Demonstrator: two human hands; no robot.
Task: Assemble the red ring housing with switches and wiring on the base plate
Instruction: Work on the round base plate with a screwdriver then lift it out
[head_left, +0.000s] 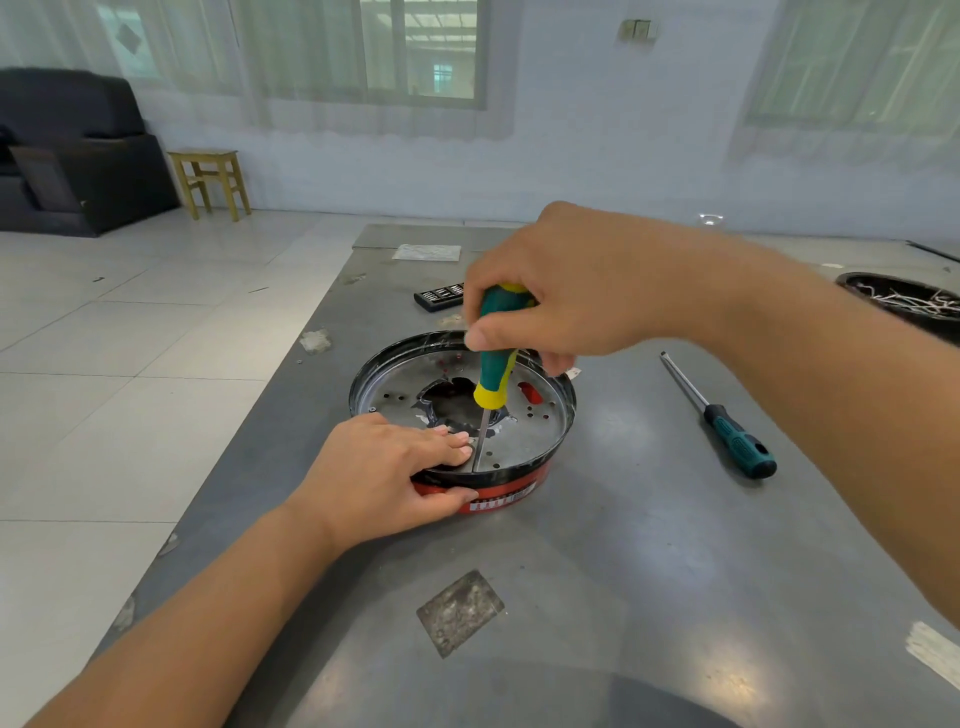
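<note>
Driving a fastener near the front edge of the base plate (524, 441), judging by the upright screwdriver (496, 374) with its tip down beside the left fingertips; the screw itself too small to make out. Gripping the green-and-yellow handle with the right hand (566, 296), fingers curled round it. Steadying the red ring housing (506, 496) with the left hand (379, 478), thumb pressing the red wall, fingers lying over the black rim onto the plate. Sitting near the middle of the grey table (597, 597), assembly already joined: plate seated inside the ring. Remaining, by estimate: further screws, since many small holes are showing unfilled; switches and wiring not clearly visible, apart from red parts showing through a slot.

Plate: dull perforated sheet metal, round, with a ragged central opening. Ring: glossy red, labelled strip on the front. Lying well apart to the right: a second screwdriver (727, 431), teal handle, bare steel shaft.
</note>
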